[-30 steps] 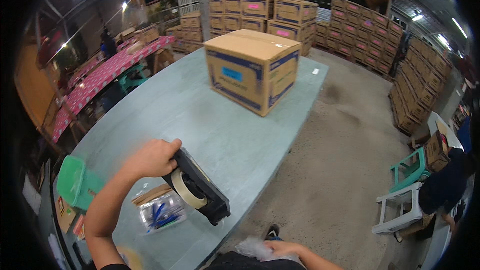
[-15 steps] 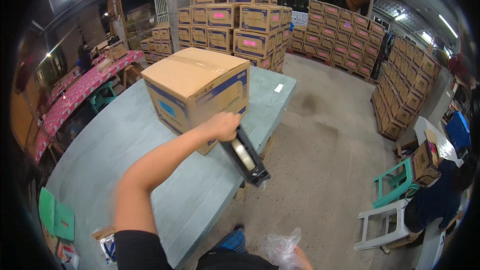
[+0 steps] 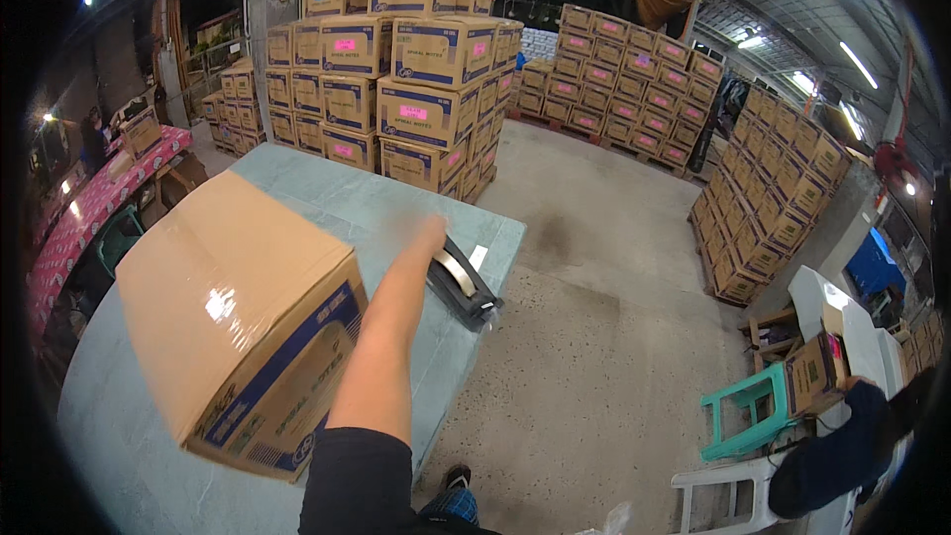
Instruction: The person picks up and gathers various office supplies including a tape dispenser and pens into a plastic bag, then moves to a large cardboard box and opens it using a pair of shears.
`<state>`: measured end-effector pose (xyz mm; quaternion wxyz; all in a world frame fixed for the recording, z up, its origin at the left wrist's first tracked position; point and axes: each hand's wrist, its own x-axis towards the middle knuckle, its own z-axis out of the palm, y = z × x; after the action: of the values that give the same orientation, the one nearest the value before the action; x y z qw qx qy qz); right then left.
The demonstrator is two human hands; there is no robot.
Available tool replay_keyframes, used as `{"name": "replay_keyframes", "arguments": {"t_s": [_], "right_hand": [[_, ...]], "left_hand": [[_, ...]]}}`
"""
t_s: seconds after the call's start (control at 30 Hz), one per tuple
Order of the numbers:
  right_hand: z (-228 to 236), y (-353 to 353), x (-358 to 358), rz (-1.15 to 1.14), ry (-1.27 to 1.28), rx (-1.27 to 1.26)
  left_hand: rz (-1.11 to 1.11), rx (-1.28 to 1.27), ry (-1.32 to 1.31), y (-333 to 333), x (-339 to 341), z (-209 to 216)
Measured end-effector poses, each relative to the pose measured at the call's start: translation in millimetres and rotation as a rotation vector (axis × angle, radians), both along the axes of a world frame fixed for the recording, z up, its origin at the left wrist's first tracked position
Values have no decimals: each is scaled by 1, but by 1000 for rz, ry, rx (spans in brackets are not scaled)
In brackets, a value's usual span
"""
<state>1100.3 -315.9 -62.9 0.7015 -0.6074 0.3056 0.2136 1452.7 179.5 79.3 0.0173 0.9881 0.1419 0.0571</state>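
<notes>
Head view: I see the left hand (image 3: 430,234) gripping a black tape dispenser (image 3: 458,303), its long axis slanting rightward toward the wearer near the table's (image 3: 490,223) edge, the cardboard carton (image 3: 238,277) leftward, the right hand unseen.

The person wears a plain black short sleeve (image 3: 357,481), its hem cut straight across the arm. Beyond the hem, the left forearm (image 3: 384,357) is bare, and so is the left hand (image 3: 430,235), whose outline is partly blurred. Lower down show blue checked cloth (image 3: 454,505) at the leg and a dark shoe (image 3: 457,478) with pale detail.
</notes>
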Motion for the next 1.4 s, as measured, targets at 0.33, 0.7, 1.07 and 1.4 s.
{"name": "replay_keyframes", "arguments": {"t_s": [0.33, 0.7, 1.07, 1.4], "right_hand": [[-2, -10, 103, -6, 57, -56], [-56, -12, 113, 559, -8, -66], [-46, 103, -17, 1283, -1135, -282], [-11, 311, -262, 1576, -1194, 62]], "left_hand": [[434, -183, -92, 84, 47, -16], [-438, -73, -243, -169, -214, 2], [407, -446, -48, -149, -683, -44], [1169, -160, -406, -70, -1160, -61]]}}
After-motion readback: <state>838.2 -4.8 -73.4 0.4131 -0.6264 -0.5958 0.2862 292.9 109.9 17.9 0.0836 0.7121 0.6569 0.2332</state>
